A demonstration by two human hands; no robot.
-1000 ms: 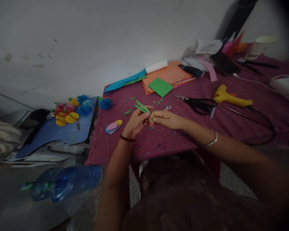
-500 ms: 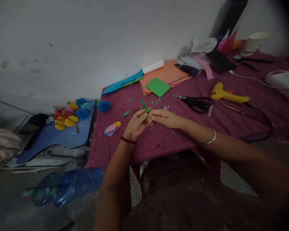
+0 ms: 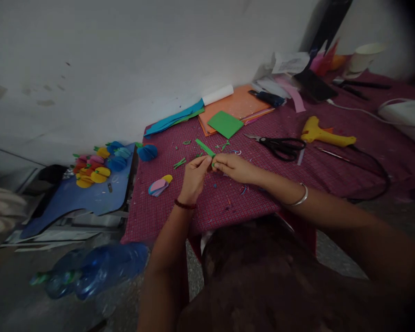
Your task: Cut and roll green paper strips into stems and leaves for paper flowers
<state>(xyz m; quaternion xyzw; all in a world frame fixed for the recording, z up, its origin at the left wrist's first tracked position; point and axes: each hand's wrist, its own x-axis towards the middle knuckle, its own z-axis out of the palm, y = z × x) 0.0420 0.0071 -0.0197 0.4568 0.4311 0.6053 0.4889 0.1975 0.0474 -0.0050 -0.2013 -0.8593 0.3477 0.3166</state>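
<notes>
A narrow green paper strip [image 3: 204,147] sticks out up and to the left from between my fingertips. My left hand [image 3: 196,174] pinches it near its lower end. Close against it, my right hand [image 3: 233,168] grips the same end, where a bit of green shows between thumb and finger. The fingertips of both hands almost touch and hide the strip's end. Below them is the red checked tablecloth [image 3: 207,210]. Small crossed green pieces [image 3: 180,163] lie left of my hands, and a green paper square [image 3: 225,124] lies beyond them.
Black scissors [image 3: 280,145] and a yellow glue gun [image 3: 327,134] lie to the right. Pastel paper ovals [image 3: 158,186] and a blue paper ornament [image 3: 147,152] sit at the left. Several colourful ornaments [image 3: 100,174] rest on a blue board [image 3: 90,199]. Orange sheets [image 3: 235,103] lie at the back.
The green strip has swung down to the left and now shows its flat side. My left hand has turned, with its fingers closer to the right hand's. The view has shifted slightly.
</notes>
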